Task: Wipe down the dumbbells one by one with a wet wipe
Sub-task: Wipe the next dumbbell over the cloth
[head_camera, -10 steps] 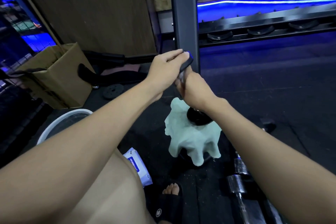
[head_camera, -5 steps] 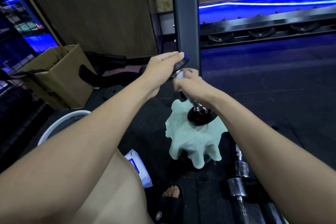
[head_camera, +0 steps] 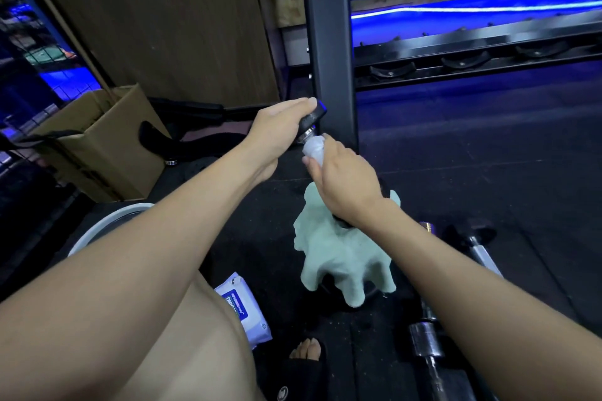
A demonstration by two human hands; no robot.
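A small dumbbell stands on end on a pale green towel (head_camera: pixel 342 257). Its black top head (head_camera: pixel 312 120) is covered by my left hand (head_camera: pixel 280 132), whose palm lies over it with the fingers straight. My right hand (head_camera: pixel 342 182) grips the handle through a white wet wipe (head_camera: pixel 314 148), just below the top head. The lower head is mostly hidden behind my right wrist. Other dumbbells (head_camera: pixel 426 340) with chrome handles lie on the floor at lower right.
A pack of wet wipes (head_camera: pixel 244 309) lies by my knee. A white basin rim (head_camera: pixel 107 225) and a cardboard box (head_camera: pixel 97 140) are to the left. A black rack post (head_camera: pixel 329 42) rises just behind the hands, its shelf (head_camera: pixel 472 52) running right.
My right hand has slid along the handle with the wipe, which now shows bunched under the top head. The left hand stays on top of the dumbbell.
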